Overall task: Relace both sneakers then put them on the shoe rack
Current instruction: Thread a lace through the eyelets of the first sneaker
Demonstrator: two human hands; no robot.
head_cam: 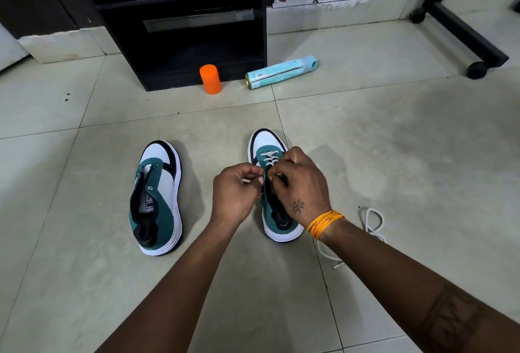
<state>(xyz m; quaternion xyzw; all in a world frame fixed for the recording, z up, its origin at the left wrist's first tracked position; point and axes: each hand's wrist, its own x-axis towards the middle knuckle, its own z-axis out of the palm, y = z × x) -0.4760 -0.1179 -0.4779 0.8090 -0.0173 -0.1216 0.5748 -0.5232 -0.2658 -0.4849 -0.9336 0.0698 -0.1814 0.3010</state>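
Hands pinch lace (pixel 269 158) over right sneaker (pixel 277 223): left hand (pixel 235 194), right hand (pixel 299 184); unlaced sneaker (pixel 157 198) left of them, spare lace (pixel 372 222) right

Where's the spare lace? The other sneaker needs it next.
In the head view, the loose white lace lies on the floor tiles, right of the right wrist, near the half-laced sneaker.

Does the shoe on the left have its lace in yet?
No, the left shoe shows bare holes, while a loose white lace lies on the floor.
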